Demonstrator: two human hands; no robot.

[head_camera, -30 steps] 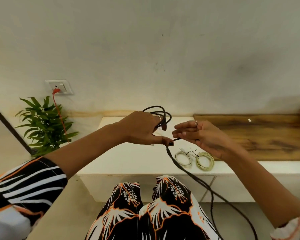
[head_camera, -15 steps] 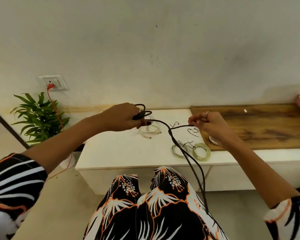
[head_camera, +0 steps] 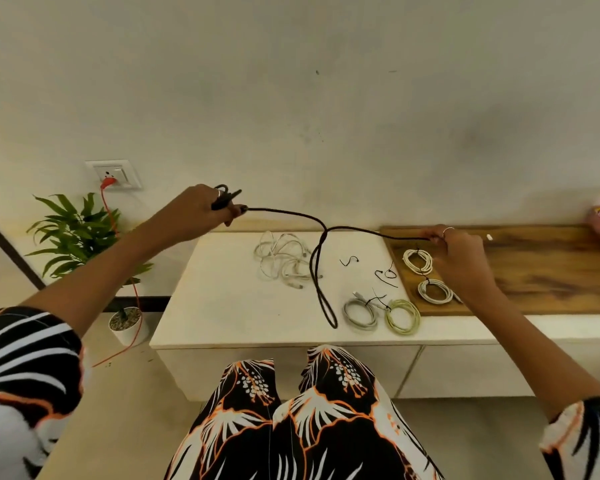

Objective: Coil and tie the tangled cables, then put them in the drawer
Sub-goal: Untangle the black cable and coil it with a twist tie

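L grip [head_camera: 201, 211] holds cable [head_camera: 321, 268] coils; R grip [head_camera: 456, 249] pinches its end, loop hanging over table [head_camera: 222, 306].

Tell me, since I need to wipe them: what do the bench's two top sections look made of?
The left top looks like smooth white laminate or painted board: plain, matte, without grain. The right top looks like wood or wood veneer: brown with dark grain streaks. Which one, the picture cannot settle.

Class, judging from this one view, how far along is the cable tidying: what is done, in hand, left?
Done: four tied coils lie on the bench. In hand: the left hand and right hand stretch the black cable. Left: the white tangle, loose ties, and the drawer step.
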